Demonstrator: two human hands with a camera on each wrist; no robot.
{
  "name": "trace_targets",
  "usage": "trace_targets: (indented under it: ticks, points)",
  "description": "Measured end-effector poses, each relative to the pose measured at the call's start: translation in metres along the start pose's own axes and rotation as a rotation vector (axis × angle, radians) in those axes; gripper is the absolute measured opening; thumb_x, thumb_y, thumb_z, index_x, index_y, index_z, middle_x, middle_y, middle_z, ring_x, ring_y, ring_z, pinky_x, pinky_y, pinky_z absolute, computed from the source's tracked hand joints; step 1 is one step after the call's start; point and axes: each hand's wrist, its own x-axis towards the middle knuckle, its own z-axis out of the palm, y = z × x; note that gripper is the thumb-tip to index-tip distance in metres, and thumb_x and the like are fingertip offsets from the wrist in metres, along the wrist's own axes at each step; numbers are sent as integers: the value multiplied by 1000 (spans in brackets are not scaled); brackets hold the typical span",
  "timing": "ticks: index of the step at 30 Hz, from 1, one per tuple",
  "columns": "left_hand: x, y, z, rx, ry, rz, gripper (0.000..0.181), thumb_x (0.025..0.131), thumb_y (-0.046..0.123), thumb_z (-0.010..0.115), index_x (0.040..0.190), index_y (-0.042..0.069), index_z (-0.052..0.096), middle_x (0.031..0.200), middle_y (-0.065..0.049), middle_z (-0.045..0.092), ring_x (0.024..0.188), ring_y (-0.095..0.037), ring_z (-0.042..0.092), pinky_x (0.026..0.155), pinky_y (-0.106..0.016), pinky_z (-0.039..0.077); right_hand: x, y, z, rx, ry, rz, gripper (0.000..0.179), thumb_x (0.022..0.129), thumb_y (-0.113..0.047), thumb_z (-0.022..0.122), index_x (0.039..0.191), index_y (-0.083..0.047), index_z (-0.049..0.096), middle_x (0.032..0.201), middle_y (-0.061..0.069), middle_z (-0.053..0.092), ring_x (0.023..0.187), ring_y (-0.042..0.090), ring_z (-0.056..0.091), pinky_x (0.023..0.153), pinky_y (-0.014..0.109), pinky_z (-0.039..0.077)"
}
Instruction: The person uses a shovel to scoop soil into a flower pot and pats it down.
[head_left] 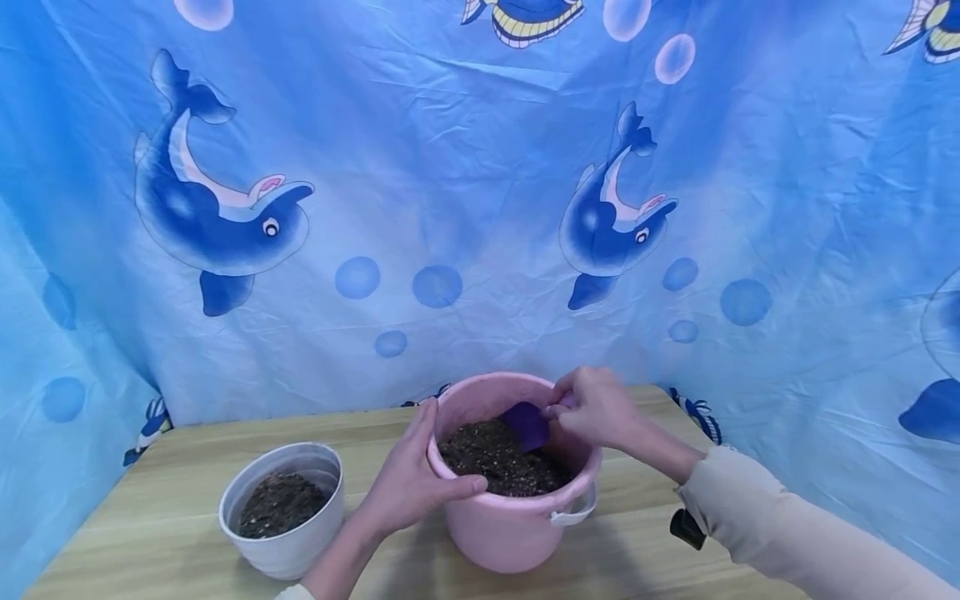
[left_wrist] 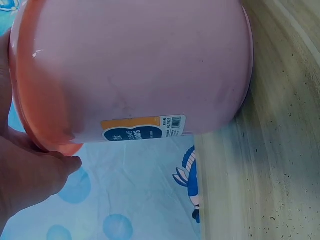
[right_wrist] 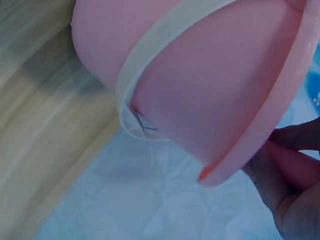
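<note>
purple scoop (head_left: pixel 527 426) inside pink bucket (head_left: pixel 502 533), long axis slanting: handle up toward right, blade down-left at dark soil (head_left: pixel 483 454). fingers of right hand (head_left: pixel 596 408) clenched round scoop handle; fingers of left hand (head_left: pixel 408 479) grasping bucket rim. bucket on counter (head_left: pixel 150 500), soil below rim. white pot (head_left: pixel 288 554) left of bucket, part-filled with soil.

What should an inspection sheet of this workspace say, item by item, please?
Surface: wood-patterned table, dark specks visible in the left wrist view.
Job's things: pink bucket holding dark soil, purple scoop inside; white pot beside it, also containing soil.
Clutter: small dark object near the right sleeve, identity unclear.
Left hand: holds the bucket's rim.
Right hand: grips the scoop's handle.
Cables: nothing seen.
Surroundings: blue dolphin-print cloth.
</note>
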Motion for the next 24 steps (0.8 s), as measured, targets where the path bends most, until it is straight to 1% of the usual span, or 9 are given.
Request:
trace_targets:
  ticks: [4,6,10,12,15,19,21,24]
  points:
    - [0,0,1,-3,12,-10,130,58,47,89,155,9,11,161,-13,8,146,-32,11,116,-52,15,1,1,4,89,19,-17,6,75,-3,70,77,-5,75,63,1,70,43,3,52,38,21,39]
    - [0,-1,1,-3,15,-2,130,58,47,89,155,8,12,161,-13,9,146,-33,11,116,-52,15,-1,0,7,102,24,-35,7,75,-2,69,78,-3,75,62,1,69,42,2,50,36,20,37]
    - [1,-2,2,-1,18,7,130,58,48,89,155,8,12,160,-13,9,146,-32,11,117,-51,14,-6,-8,13,80,28,-79,7,75,0,68,79,-3,74,51,-6,59,36,0,41,34,17,30]
    - [1,-2,1,2,20,4,131,58,49,89,155,8,11,161,-13,9,146,-32,11,117,-50,14,-8,-14,17,55,26,-96,7,76,-1,69,78,-5,75,46,-11,53,34,-2,36,34,15,26]
    - [2,-2,1,0,26,3,131,58,49,89,155,7,12,160,-14,10,146,-33,12,117,-51,14,-8,-19,21,35,24,-119,13,76,0,68,75,-11,75,45,-15,51,34,-4,33,35,14,24]
    - [2,-3,3,-11,37,-4,130,57,46,90,154,7,13,160,-14,10,146,-34,12,117,-51,15,-4,-18,22,41,23,-157,20,73,3,64,74,-14,75,48,-16,55,36,-5,33,36,15,24]
    - [1,-3,4,-20,37,-9,130,57,45,90,155,7,13,160,-14,10,146,-33,12,117,-51,14,-3,-16,22,70,13,-167,18,73,3,65,75,-12,75,51,-14,58,36,-5,35,36,14,25]
    - [0,-3,5,-27,34,-7,129,58,43,91,155,8,13,161,-13,9,146,-33,11,117,-51,14,-1,-13,21,159,-25,-151,15,75,4,67,77,-9,76,55,-11,63,36,-3,37,36,15,26]
